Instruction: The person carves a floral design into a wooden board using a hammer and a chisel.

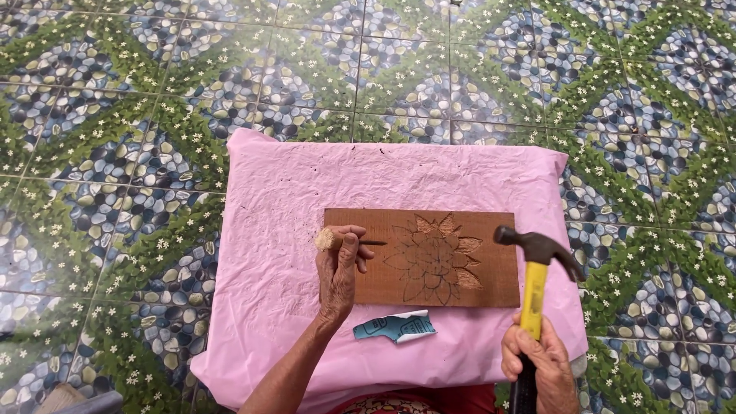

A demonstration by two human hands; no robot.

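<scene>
A brown wooden board point(491, 264) lies on a pink cloth point(276, 199); a flower is drawn and partly carved in its middle. My left hand point(339, 268) rests on the board's left end and grips a chisel point(349, 242) with a worn wooden butt, its thin blade lying flat and pointing right toward the flower. My right hand point(538, 364) holds a claw hammer point(537, 264) with a yellow handle and black grip. The hammer's dark head hangs over the board's right edge, apart from the chisel.
A small blue and white wrapper point(395, 327) lies on the cloth just below the board. The cloth is spread on a floor of tiles point(115, 153) patterned with pebbles and green leaves. A red garment edge point(414, 400) shows at the bottom.
</scene>
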